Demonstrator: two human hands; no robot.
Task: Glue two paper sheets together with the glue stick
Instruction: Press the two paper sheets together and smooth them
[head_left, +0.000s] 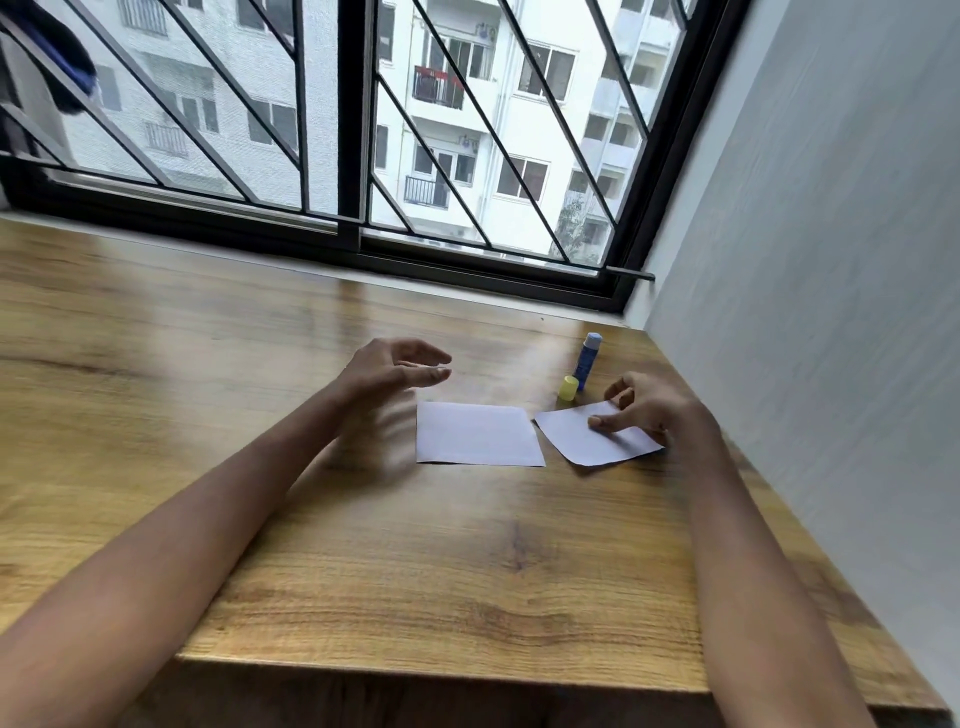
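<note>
Presently, left hand (395, 371) hovered empty, fingers loose, near flat white square paper sheet (478, 434) on wooden table (363, 545). Right hand (649, 410) pinched second white paper sheet (592, 441) alongside. Uncapped blue glue stick (588, 361) stood close behind, by yellow cap (568, 388). Risk: knuckles toppling stick.

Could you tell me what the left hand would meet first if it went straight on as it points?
Probably the upright glue stick, though the left hand may pass above it; depth unclear.

text: none legible | glue stick (588, 361) label: too blurred to read
</note>
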